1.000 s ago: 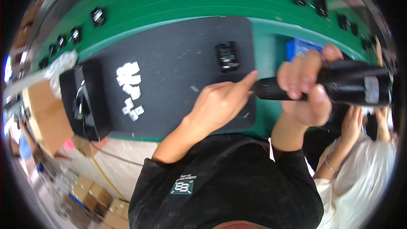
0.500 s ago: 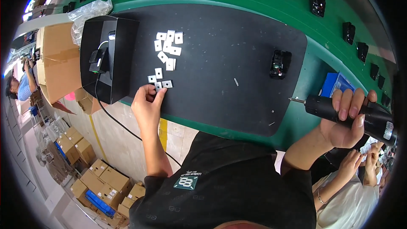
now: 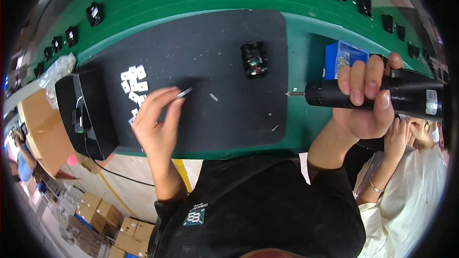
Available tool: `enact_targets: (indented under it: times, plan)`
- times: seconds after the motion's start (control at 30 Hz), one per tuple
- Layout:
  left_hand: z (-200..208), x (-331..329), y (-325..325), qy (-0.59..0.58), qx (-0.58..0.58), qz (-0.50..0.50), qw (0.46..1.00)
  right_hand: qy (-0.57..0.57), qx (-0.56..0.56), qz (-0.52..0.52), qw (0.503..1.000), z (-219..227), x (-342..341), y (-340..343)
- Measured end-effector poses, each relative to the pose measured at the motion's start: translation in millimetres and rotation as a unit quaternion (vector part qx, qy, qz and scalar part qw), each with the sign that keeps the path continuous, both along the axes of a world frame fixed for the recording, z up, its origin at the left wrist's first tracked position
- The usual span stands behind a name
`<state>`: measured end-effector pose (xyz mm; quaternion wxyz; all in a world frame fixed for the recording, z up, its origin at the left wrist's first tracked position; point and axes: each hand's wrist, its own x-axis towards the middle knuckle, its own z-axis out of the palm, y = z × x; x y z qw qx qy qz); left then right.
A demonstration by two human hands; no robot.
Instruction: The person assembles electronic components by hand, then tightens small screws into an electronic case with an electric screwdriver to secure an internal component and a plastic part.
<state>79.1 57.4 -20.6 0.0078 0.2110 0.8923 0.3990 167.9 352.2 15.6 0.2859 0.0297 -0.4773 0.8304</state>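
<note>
My left hand [image 3: 157,120] is raised over the black mat [image 3: 234,126], thumb and fingertips pinching a small white plate [image 3: 184,92] seen nearly edge-on. Behind that hand lies a loose group of similar white plates [image 3: 135,84] with dark centre spots, partly covered by my fingers. An electric screwdriver [image 3: 327,93] is wrapped in my right hand [image 3: 366,102], held level with its thin bit pointing left past the mat's right edge. A black housing [image 3: 254,60] with a circuit board and wires inside rests at the mat's far right, apart from both hands.
Beyond the screwdriver stands a blue bin [image 3: 331,57] containing small metal parts. A black open box [image 3: 98,129] with a cable occupies the left end. Several black housings sit on the green conveyor [image 3: 158,2] at the back. Another person's arms [image 3: 382,177] are at lower right.
My left hand has lifted a white plate off the mat and carried it right. The screwdriver stays in my right hand. The whole view has turned toward the right.
</note>
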Motion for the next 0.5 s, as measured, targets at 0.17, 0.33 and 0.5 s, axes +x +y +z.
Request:
enact_targets:
  times: [0.17,0.33,0.5]
  plan:
    - [-10.8,-18.8,79.0,0.001,0.05,-0.13,0.99,-0.029,-0.007,-0.06,0.998,4.9,1.1,-3.7]
    - [-32.8,-18.7,105.3,-0.029,0.045,-0.16,0.986,-0.038,-0.006,-0.09,0.995,6.7,-2.6,-1.6]
    - [-39.0,-19.0,112.9,-0.04,0.017,-0.152,0.987,-0.038,0.005,-0.053,0.998,4.5,-7.3,0.3]
